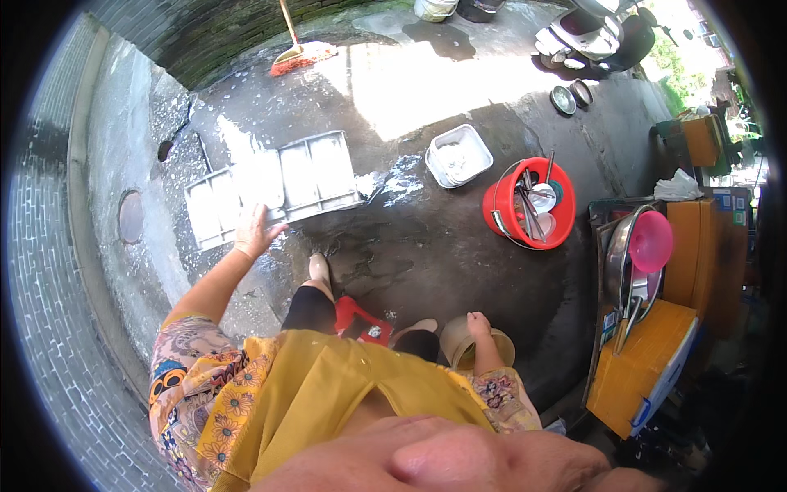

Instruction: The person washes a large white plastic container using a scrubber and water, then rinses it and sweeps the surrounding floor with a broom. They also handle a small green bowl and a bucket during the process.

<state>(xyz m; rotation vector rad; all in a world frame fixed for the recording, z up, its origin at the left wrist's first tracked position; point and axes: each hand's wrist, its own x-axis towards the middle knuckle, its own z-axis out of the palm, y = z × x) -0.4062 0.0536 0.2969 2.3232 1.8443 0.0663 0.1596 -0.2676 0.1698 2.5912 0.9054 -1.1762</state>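
My left hand [253, 234] is over the near edge of a white, compartmented tray [316, 200] on the wet concrete floor. Its thumb and fingers are spread; whether the fingertips touch the tray is unclear in the glare. A bright white panel [264, 175] stands out at the tray's middle. My right hand [479, 324] has curled fingers and is at a beige plastic bucket [455, 341] beside my right foot. Whether it grips the bucket's rim cannot be told. A red object [350, 313], partly hidden, lies between my legs.
A red bucket [492, 206] full of utensils and a white rectangular tub [436, 163] stand ahead. Yellow-orange boxes [639, 363] line the right, with a steel basin [618, 270] and pink bowl [652, 243]. A broom [295, 55], metal bowls [562, 99] and a scooter [584, 34] are farther off.
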